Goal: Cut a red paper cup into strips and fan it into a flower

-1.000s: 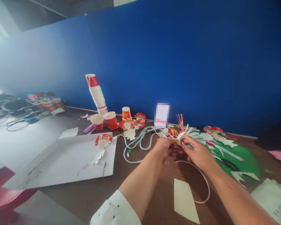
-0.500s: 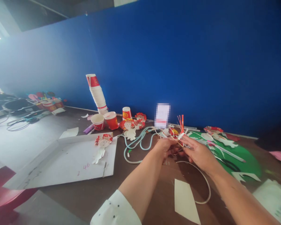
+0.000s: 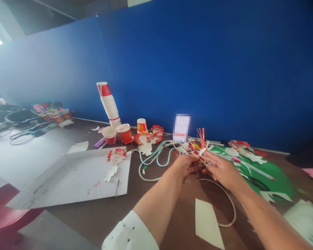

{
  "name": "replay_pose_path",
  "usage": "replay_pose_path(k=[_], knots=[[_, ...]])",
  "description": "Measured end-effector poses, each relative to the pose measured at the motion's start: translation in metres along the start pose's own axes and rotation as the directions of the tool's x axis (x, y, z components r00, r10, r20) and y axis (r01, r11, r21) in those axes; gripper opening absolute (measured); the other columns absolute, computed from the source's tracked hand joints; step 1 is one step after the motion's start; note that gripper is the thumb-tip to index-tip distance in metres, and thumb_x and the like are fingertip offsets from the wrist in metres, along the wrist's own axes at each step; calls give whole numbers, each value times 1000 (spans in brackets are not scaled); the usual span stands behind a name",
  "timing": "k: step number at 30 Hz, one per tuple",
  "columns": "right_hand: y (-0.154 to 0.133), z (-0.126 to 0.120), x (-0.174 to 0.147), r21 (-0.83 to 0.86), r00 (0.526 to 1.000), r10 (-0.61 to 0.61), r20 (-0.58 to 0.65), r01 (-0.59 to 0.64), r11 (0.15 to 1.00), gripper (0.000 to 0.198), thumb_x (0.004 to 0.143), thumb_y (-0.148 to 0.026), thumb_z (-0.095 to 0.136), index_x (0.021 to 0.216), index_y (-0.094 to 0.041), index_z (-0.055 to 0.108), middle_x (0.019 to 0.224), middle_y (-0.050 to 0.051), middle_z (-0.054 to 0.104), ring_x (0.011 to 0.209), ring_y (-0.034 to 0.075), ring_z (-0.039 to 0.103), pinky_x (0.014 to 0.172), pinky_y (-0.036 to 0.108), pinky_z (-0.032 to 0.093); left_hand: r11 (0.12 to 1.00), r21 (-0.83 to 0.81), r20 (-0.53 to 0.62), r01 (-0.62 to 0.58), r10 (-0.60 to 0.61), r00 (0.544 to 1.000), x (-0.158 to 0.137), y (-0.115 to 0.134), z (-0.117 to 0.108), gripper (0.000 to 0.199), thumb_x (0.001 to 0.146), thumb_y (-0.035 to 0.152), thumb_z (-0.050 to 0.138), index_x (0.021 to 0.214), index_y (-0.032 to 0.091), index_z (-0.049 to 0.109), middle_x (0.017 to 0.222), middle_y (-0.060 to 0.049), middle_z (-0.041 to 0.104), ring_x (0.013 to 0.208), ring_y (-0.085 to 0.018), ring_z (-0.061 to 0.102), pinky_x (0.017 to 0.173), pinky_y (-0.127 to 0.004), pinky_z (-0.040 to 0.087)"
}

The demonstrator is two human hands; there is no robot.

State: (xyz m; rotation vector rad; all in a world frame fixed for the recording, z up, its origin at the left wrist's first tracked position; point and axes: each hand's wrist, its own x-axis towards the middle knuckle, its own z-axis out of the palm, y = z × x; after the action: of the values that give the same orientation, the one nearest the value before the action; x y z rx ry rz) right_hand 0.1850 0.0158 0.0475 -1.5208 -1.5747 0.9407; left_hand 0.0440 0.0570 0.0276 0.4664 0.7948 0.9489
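In front of me, both hands are closed on a paper cup cut into strips (image 3: 203, 138). Several red strips stand up from it and white-and-red ones curl around it. My left hand (image 3: 188, 164) pinches its near left side, the fingertips partly hidden. From the right, my right hand (image 3: 221, 170) grips it with thumb and fingers at a strip. Behind the hands lies a loose tangle of cut paper and pale cable. A cream paper piece (image 3: 208, 222) lies on the table nearer to me.
Left of my arms, a white box lid (image 3: 75, 180) carries a paper doll (image 3: 116, 158). Behind it stand a leaning cup stack (image 3: 111, 107) and red cups (image 3: 124, 133). A blue cable (image 3: 158, 158) loops mid-table. Paper scraps and black-handled scissors (image 3: 258, 183) lie on a green sheet (image 3: 279, 177).
The view has shifted very slightly. Both hands stay on the cut paper cup, with only small finger movements.
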Motion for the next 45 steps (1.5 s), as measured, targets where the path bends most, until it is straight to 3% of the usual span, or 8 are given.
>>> replay_pose_path(k=[6, 10, 16, 20, 25, 33, 42, 45], knots=[[10, 2, 2, -175, 978, -188, -88, 171, 970, 55, 75, -19, 55, 129, -31, 57, 111, 3, 71, 48, 11, 60, 38, 20, 43, 1000, 28, -61, 9, -7, 998, -4, 4, 4, 1, 78, 8, 64, 79, 8, 65, 67, -4, 62, 55, -8, 58, 55, -18, 49], [11, 2, 3, -212, 989, -126, -77, 107, 971, 55, 78, -20, 54, 131, -30, 55, 105, 2, 73, 41, 9, 56, 40, 22, 45, 997, 82, -98, 9, -1, 995, -4, 5, 4, 3, 78, 9, 64, 75, 8, 64, 62, -3, 61, 51, -7, 56, 47, -14, 42], [7, 5, 4, 142, 998, 14, 59, -22, 990, 64, 80, -23, 53, 142, -29, 39, 143, 8, 45, 67, 15, 69, 38, 21, 41, 995, 94, -99, -35, 44, 994, -2, 4, 6, 7, 77, 10, 64, 70, 9, 62, 56, -1, 57, 44, -5, 49, 42, -15, 35], [0, 8, 0, 341, 991, 58, 121, -96, 935, 72, 79, -18, 53, 147, -30, 30, 150, 9, 34, 77, 17, 70, 37, 19, 38, 994, 106, -85, -36, 45, 995, -5, 6, 8, 8, 77, 14, 65, 71, 11, 61, 53, 0, 55, 41, -6, 46, 41, -18, 33], [-6, 8, -4, 496, 982, 75, 175, -154, 855, 75, 76, -13, 58, 144, -32, 34, 152, 8, 32, 79, 15, 69, 36, 16, 35, 996, 73, -46, -50, 53, 998, -6, 6, 8, 12, 74, 17, 69, 70, 12, 58, 51, 1, 53, 39, -7, 44, 40, -19, 32], [-10, 11, -4, 456, 978, 131, 161, -192, 869, 70, 78, -11, 55, 143, -30, 37, 151, 8, 34, 67, 9, 66, 34, 15, 30, 997, 56, -53, -46, 49, 997, -5, 5, 7, 14, 74, 14, 69, 66, 12, 57, 49, 2, 50, 40, -6, 42, 40, -18, 27], [-7, 15, -5, 408, 977, 167, 130, -206, 889, 66, 79, -13, 53, 142, -28, 40, 144, 8, 44, 61, 8, 62, 35, 15, 28, 996, 93, -15, 14, -12, 1000, -5, 13, -3, 23, 71, 28, 75, 74, 11, 60, 54, 3, 51, 44, -4, 46, 44, -16, 39], [-7, 13, -4, 422, 980, 152, 131, -194, 886, 64, 78, -13, 54, 139, -29, 44, 145, 6, 44, 60, 7, 61, 34, 15, 27, 993, 117, -7, 15, -14, 1000, -7, 17, -2, 16, 74, 21, 72, 75, 10, 61, 55, 2, 54, 46, -5, 49, 50, -17, 46]])
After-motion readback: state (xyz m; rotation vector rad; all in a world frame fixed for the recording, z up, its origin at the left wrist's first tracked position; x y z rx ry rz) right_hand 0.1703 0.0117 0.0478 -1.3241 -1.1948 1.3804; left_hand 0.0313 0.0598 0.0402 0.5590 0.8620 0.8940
